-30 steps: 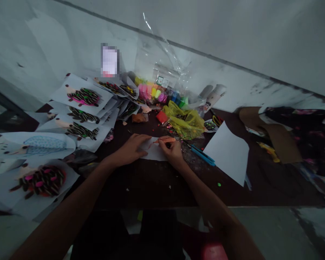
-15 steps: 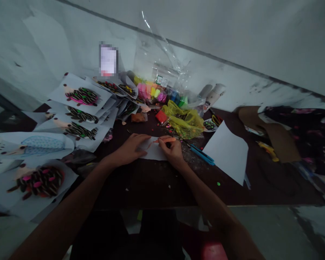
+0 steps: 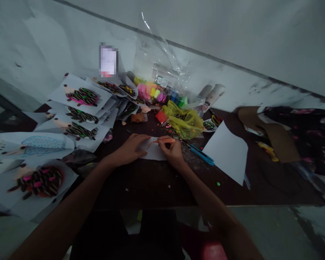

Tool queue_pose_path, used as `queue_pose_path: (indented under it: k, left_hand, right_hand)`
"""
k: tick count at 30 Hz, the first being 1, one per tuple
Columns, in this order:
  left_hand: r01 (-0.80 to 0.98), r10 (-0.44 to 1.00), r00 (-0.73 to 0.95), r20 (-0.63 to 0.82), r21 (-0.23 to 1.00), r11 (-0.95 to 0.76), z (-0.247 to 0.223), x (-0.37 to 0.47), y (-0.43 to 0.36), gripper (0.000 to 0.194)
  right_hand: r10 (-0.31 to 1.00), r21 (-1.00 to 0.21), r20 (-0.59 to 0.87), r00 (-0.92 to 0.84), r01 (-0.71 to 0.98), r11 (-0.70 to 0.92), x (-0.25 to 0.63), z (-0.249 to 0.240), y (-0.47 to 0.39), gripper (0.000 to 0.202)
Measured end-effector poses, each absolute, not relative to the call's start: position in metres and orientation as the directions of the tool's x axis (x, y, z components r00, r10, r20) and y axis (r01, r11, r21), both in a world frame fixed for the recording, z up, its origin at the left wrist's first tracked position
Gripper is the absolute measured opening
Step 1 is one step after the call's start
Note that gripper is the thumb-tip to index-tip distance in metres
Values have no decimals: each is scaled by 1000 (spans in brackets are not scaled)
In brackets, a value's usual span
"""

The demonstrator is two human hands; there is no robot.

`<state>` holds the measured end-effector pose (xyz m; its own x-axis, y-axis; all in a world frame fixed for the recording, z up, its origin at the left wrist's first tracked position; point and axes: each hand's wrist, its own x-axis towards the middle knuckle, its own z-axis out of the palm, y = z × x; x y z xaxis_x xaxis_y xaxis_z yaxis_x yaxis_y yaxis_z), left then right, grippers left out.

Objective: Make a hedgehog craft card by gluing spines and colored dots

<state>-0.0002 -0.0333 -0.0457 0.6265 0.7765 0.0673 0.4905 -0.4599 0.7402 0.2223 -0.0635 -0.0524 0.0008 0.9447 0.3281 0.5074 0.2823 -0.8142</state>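
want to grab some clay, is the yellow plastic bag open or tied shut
Open: the yellow plastic bag lies spread and crumpled on the table, with dark bits showing in its gap.

Dim, cool light; glare on clear bag [image 3: 162, 68]; edges distorted w/ blur.

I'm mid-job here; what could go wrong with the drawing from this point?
The small sheet could slip and spoil the line, as only the left hand and right hand seem to steady it.

The orange pen might smudge fresh marks if the right hand drags across them.

The blue-handled tool lies close beside the right wrist, so a wide swing might knock it.
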Motion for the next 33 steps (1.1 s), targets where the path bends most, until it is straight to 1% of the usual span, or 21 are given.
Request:
queue_pose_path:
  k: [5,16,26,33]
  left_hand:
    - [500,779,624,62,734,-459,-47,0,-34,63]
    - [500,769,635,65,724,-475,-49,0,-32,64]
    - [506,775,630,52,730,-460,-47,1,-33,63]
    - [501,771,633,74,720,-481,-52,0,-31,63]
  right_hand:
    - [949,-821,311,-52,488,295,220,-50,-65,16]
    - [961,-762,275,10,613,211,226,-41,-66,18]
    - [960,-770,276,47,609,192,234,-39,-71,19]
    - [963,-772,266,53,610,180,238,-39,-76,19]
